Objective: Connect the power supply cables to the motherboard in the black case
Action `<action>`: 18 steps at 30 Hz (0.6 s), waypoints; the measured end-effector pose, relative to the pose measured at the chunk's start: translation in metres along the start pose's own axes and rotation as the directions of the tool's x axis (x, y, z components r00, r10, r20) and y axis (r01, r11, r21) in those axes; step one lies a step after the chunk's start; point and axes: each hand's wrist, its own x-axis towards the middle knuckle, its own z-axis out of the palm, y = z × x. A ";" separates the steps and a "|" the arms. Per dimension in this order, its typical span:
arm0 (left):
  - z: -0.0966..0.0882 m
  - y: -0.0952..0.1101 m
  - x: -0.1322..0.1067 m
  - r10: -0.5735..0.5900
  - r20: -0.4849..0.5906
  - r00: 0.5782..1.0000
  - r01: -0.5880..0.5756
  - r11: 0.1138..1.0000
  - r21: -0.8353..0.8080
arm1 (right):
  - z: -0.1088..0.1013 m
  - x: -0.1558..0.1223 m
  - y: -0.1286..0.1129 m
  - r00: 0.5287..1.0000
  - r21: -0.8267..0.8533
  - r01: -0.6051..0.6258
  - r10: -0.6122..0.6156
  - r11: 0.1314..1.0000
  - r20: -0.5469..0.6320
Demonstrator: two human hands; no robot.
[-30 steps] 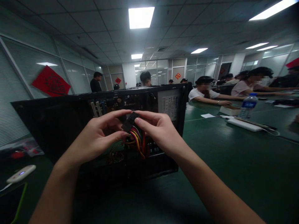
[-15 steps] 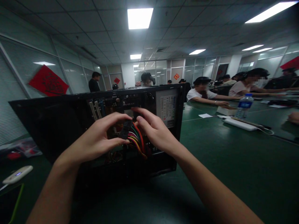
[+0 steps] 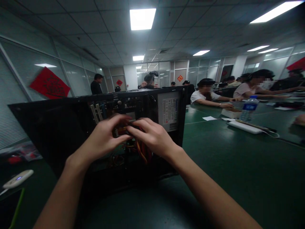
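A black computer case stands on its edge in front of me, open side towards me, its inner parts in view. My right hand is closed around the top of a power cable with red, yellow and dark wires. Those wires hang below the fingers, and the black connector at their end is hidden. Just left of it, my left hand is curved, its thumb and fingers apart and their tips close to the right fingers. Between them shows part of the board. The left fingertips are blurred.
The power supply sits at the case's upper right. On the green table are a water bottle, a white power strip and a small box. A white device lies left. Several people sit farther back.
My right hand has come left and closed over the connector, which was visible between both hands before. The left hand's fingertips have shifted slightly. The case has hardly moved.
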 end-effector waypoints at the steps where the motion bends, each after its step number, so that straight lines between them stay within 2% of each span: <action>1: 0.002 -0.001 0.001 0.028 -0.022 0.999 -0.027 0.999 0.045 | 0.001 0.000 -0.002 0.998 -0.029 -0.054 0.055 0.998 0.029; 5: 0.012 -0.013 0.002 0.111 -0.018 0.994 -0.108 0.985 0.138 | 0.006 0.004 -0.012 0.958 -0.125 -0.214 0.233 0.969 0.168; 7: 0.017 -0.025 0.001 0.118 0.016 0.993 -0.119 0.982 0.144 | 0.010 0.006 -0.015 0.912 -0.141 -0.290 0.318 0.947 0.260; 10: 0.026 -0.046 0.001 0.061 0.095 0.994 -0.080 0.975 0.205 | 0.022 0.002 -0.009 0.821 -0.161 -0.394 0.425 0.905 0.380; 14: 0.040 -0.069 0.001 -0.034 0.183 0.983 -0.023 0.953 0.301 | 0.044 -0.010 0.014 0.758 -0.129 -0.439 0.444 0.889 0.478; 18: 0.052 -0.081 0.002 -0.042 0.241 0.970 -0.032 0.956 0.293 | 0.051 -0.015 0.025 0.746 -0.108 -0.450 0.440 0.886 0.500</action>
